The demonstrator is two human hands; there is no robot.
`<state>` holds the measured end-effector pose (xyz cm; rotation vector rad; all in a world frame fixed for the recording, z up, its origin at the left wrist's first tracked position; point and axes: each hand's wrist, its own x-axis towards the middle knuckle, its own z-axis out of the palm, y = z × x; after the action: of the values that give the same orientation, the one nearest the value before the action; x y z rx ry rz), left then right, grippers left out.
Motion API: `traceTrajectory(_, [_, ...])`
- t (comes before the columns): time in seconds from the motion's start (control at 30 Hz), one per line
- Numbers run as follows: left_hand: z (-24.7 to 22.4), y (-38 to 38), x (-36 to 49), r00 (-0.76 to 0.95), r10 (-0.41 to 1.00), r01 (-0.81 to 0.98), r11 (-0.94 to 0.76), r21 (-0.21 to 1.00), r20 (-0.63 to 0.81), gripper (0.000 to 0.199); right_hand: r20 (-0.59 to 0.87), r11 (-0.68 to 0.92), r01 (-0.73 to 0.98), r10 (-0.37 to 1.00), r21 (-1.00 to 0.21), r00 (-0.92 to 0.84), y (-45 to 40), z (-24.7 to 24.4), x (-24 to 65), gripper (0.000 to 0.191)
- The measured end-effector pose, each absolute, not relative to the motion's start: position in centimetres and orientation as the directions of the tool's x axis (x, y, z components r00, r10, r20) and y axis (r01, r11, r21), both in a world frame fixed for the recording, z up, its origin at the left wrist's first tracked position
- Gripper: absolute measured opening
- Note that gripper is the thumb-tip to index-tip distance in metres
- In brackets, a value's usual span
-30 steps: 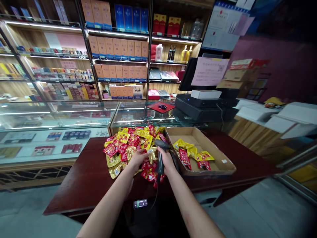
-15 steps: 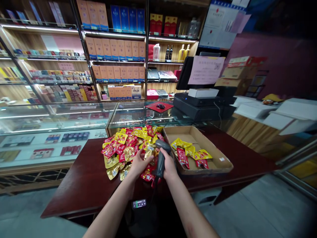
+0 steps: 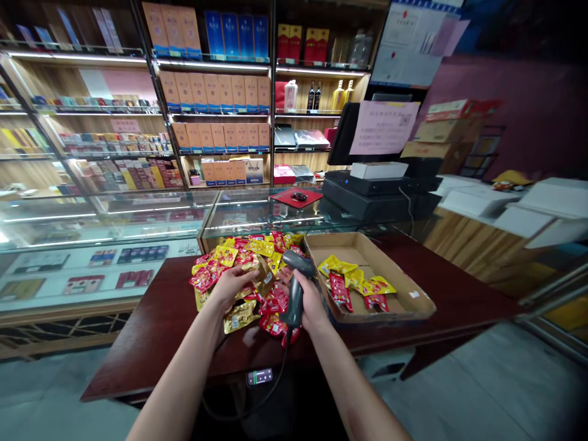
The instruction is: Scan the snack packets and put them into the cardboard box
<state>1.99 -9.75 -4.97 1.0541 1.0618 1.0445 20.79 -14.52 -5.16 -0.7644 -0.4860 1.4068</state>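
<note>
My right hand (image 3: 311, 304) is wrapped round the handle of a dark grey barcode scanner (image 3: 295, 300), its head pointing up and left over the snack pile. A cable runs down from its grip. To the left, my left hand (image 3: 230, 285) pinches a gold snack packet (image 3: 261, 274) by one edge, just left of the scanner head. Beneath both hands spreads a heap of red, yellow and gold snack packets (image 3: 209, 275). Another gold packet (image 3: 241, 316) lies at the heap's front edge. Beside the scanner, a shallow cardboard box (image 3: 404, 282) holds several yellow and red packets.
The dark red table (image 3: 151, 312) carries the heap and the box. Behind it stands a glass display counter (image 3: 174, 211) with a red mouse pad (image 3: 287, 197) and a monitor (image 3: 342, 135). A lit phone (image 3: 260, 376) sits low, below the table edge.
My left hand has moved left, and the gold packet it holds is now farther from the scanner and tilted. The scanner has shifted slightly left, and its cable shows more.
</note>
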Motion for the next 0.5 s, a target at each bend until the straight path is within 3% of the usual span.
traceTrajectory(0.13, [-4.5, -7.6, 1.9, 0.226, 0.950, -0.257, 0.271, 0.928, -0.215, 0.032, -0.056, 0.031, -0.565, 0.989, -0.824, 0.136, -15.2, -5.4, 19.6, 0.036])
traceTrajectory(0.27, [-4.1, -5.2, 1.5, 0.251, 0.943, -0.212, 0.273, 0.938, -0.218, 0.026, 0.000, 0.030, -0.243, 0.993, -0.969, 0.121, -16.0, -5.9, 19.0, 0.038])
traceTrajectory(0.37, [-3.8, -3.7, 1.3, 0.301, 0.936, -0.179, 0.246, 0.953, -0.185, 0.027, -0.030, -0.019, -0.094, 0.993, -0.995, 0.115, -16.6, -6.1, 18.3, 0.040])
traceTrajectory(0.5, [-3.2, -2.4, 1.4, 0.351, 0.926, -0.167, 0.209, 0.963, -0.140, 0.030, -0.065, -0.062, -0.033, 0.989, -0.998, 0.131, -17.6, -6.0, 16.9, 0.041])
